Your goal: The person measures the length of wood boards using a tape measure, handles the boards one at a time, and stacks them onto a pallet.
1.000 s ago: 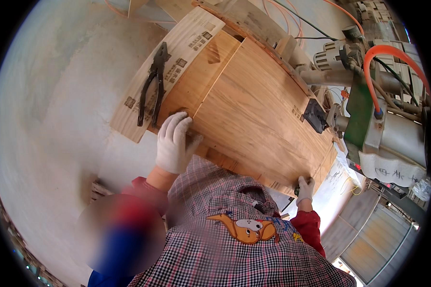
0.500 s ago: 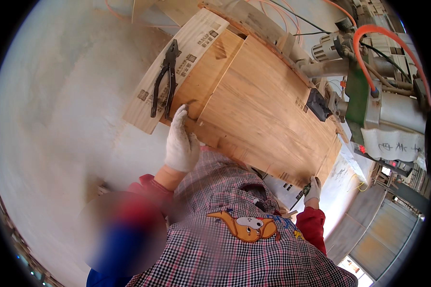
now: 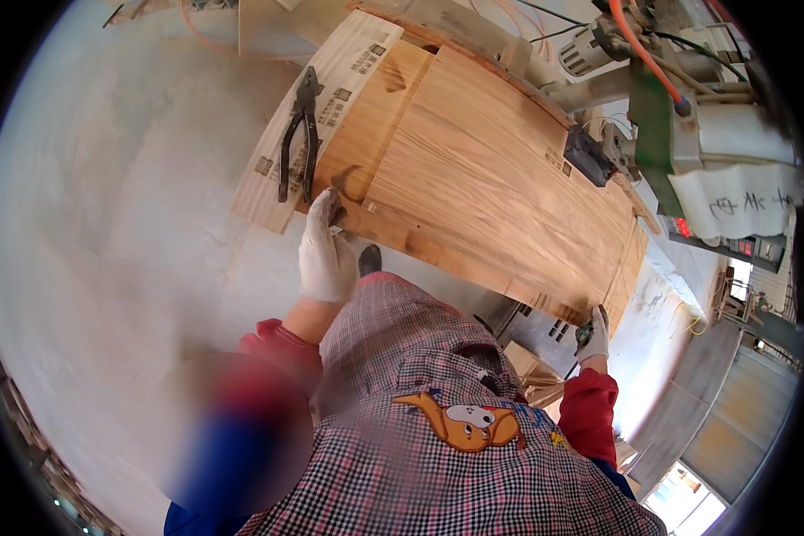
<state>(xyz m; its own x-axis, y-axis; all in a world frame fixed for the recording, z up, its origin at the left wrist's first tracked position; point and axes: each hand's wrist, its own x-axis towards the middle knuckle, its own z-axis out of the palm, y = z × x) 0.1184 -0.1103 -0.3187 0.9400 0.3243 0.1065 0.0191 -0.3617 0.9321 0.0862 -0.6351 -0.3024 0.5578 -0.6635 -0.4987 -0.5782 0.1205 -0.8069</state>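
Note:
A flat wooden panel (image 3: 491, 161) lies before me, with smooth orange-brown grain and a darker strip along its near edge. My left hand (image 3: 326, 259), in a white glove, has its fingers stretched out against the panel's near left corner. Just beyond those fingertips, black-handled pliers (image 3: 304, 125) rest on a pale printed board (image 3: 339, 80) at the panel's left end. At the near right corner is my gloved right hand (image 3: 596, 338), its fingers closed around a small dark-green thing that I cannot make out. A thin dark rod extends below it.
Behind the panel's right end stands a machine with a grey cylinder (image 3: 741, 129), a green bracket (image 3: 652, 134) and an orange hose (image 3: 639, 45). A black block (image 3: 588, 154) touches the panel. Wood pieces (image 3: 531, 371) lie below the near edge.
The view has shifted slightly, and the panel sits a little farther left at its left end. A dark shoe and the floor now show below the near edge. Both hands remain at its corners.

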